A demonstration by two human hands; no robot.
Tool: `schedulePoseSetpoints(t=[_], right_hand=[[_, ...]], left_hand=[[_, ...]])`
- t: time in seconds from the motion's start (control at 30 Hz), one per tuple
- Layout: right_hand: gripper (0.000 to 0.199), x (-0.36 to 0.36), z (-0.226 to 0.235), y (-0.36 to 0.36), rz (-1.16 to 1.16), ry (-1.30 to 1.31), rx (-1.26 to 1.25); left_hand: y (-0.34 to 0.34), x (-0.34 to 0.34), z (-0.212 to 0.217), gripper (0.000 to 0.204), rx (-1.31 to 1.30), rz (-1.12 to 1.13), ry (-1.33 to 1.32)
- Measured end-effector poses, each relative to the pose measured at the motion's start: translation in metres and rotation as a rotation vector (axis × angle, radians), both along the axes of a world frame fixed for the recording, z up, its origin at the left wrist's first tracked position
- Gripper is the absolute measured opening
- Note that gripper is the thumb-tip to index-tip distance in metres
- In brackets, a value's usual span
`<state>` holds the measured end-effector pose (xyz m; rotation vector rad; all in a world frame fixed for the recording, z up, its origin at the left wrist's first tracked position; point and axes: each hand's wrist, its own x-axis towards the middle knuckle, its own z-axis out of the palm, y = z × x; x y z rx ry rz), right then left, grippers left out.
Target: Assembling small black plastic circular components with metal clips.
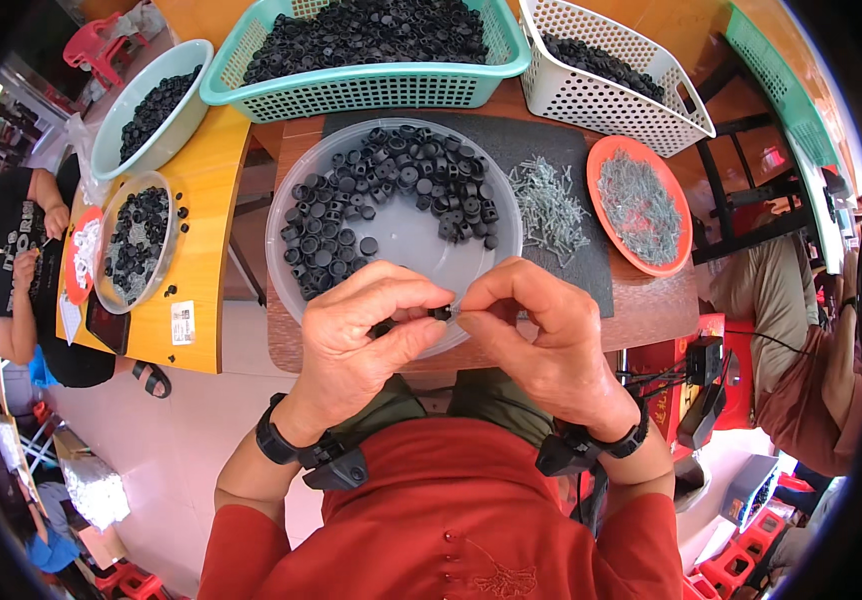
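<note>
My left hand (351,325) is closed, with thumb and forefinger pinching a small black plastic part (440,312) over the near edge of a round translucent tub (441,262). Right beside it, the thumb and forefinger of my right hand (551,340) are pressed together; whatever they hold is too small to make out. Inside the tub, black plastic caps (331,245) lie along the left, and more black parts (461,205) lie along the far and right sides. A heap of thin metal pins (549,210) rests on a dark mat (596,280) to the right.
An orange plate (686,225) holds more pins. Behind stand a teal basket (371,88) and a white basket (611,118), both with black parts. At left, a co-worker (21,230) sits by a yellow table (206,290) with a bowl (106,150) and a tub (166,260).
</note>
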<state>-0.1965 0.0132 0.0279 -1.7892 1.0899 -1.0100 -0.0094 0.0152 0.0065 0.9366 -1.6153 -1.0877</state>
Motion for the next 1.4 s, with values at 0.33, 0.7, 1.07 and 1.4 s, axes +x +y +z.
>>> schedulePoseSetpoints(t=[0.33, 0.7, 1.07, 1.4], right_hand=[[0.009, 0.003, -0.003, -0.001, 0.019, 0.043, 0.068], [0.007, 0.006, 0.003, -0.001, 0.025, -0.005, 0.193], [0.011, 0.009, -0.013, 0.005, 0.01, -0.299, 0.456], [0.015, -0.016, -0.034, -0.066, -0.246, 0.251, -0.238]], left_hand=[[0.0, 0.001, -0.01, 0.021, 0.062, 0.021, 0.077], [-0.002, 0.001, -0.01, 0.021, 0.097, -0.021, 0.122], [0.005, 0.001, -0.024, 0.014, 0.189, -0.001, 0.178], [0.001, 0.012, -0.023, 0.018, 0.417, 0.081, 0.385]])
